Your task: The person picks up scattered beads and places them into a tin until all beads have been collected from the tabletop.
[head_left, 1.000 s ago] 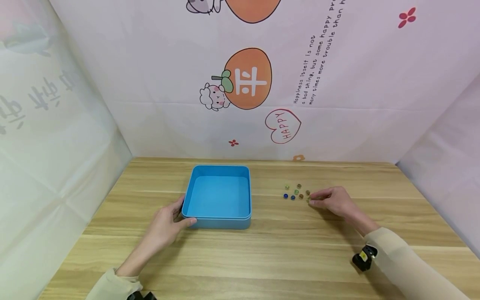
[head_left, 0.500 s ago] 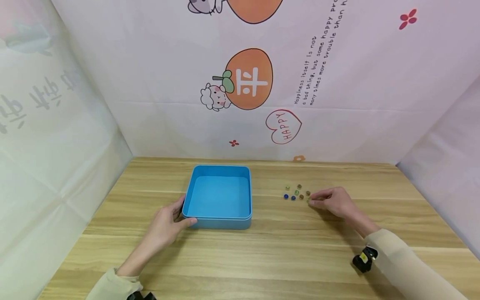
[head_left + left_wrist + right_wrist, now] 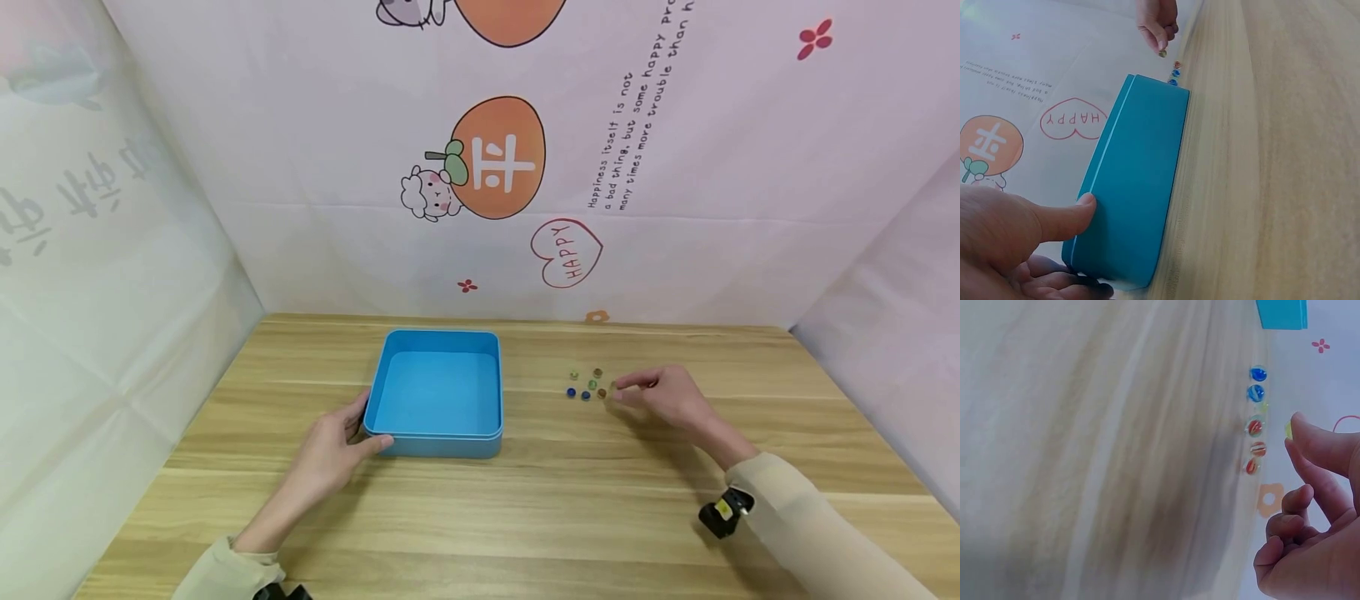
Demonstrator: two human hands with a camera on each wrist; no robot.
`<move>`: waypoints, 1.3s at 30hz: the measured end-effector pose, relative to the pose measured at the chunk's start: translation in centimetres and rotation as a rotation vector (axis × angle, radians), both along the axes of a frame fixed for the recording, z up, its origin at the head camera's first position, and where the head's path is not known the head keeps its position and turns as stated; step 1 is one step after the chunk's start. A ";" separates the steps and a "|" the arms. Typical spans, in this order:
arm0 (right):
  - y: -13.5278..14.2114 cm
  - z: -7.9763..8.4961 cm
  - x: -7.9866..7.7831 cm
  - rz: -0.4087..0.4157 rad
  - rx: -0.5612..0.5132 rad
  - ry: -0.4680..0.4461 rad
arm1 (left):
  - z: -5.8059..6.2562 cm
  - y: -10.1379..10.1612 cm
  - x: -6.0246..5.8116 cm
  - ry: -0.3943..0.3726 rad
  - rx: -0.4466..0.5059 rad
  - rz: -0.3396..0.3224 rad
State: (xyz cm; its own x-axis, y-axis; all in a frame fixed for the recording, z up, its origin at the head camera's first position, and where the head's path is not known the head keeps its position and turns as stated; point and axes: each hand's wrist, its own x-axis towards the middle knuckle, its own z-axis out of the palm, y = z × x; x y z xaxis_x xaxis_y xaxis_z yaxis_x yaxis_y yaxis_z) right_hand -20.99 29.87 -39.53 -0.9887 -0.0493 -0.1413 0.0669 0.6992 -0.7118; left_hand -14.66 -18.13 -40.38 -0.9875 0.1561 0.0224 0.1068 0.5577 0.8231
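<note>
My left hand (image 3: 328,454) holds the near left corner of a square blue box (image 3: 442,447). In the left wrist view its thumb lies on the box's side, with the other fingers round the corner. The box is uncovered, and its floor shows bare in the head view. Right of it, my right hand (image 3: 670,397) pinches a yellow-green glass marble (image 3: 1289,430) between thumb and forefinger, raised off the table. Several other marbles lie close by, among them a dark blue marble (image 3: 572,392), a blue-white marble (image 3: 1255,393) and a red-striped marble (image 3: 1254,426).
The wooden table (image 3: 480,525) ends at a printed white cloth (image 3: 337,250) hanging behind it. More cloth hangs along the left and right sides. A black wrist camera (image 3: 724,513) sits at the right sleeve.
My right hand has lifted the yellow-green marble from the table and moved slightly up and left. The left hand and the box stay where they were.
</note>
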 end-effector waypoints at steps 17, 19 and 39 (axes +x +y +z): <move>-2.3 2.1 -0.6 -0.009 -0.123 -0.002 | -1.0 -0.2 -0.4 -0.095 0.293 0.018; -2.6 2.4 -0.8 -0.002 -0.130 0.005 | -1.1 -0.2 -0.4 -0.098 0.316 0.023; -8.5 5.6 -2.5 0.055 -0.232 -0.001 | -1.4 -0.2 -0.4 -0.098 0.344 0.052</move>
State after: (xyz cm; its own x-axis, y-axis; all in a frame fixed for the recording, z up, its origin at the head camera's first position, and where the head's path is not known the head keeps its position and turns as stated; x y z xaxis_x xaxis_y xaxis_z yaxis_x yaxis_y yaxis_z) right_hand -23.45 21.37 -33.94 -0.9835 -0.1341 -0.1211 0.0344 0.5191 -0.8540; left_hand -15.09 -18.33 -41.83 -0.9939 0.1058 -0.0306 -0.0034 0.2488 0.9685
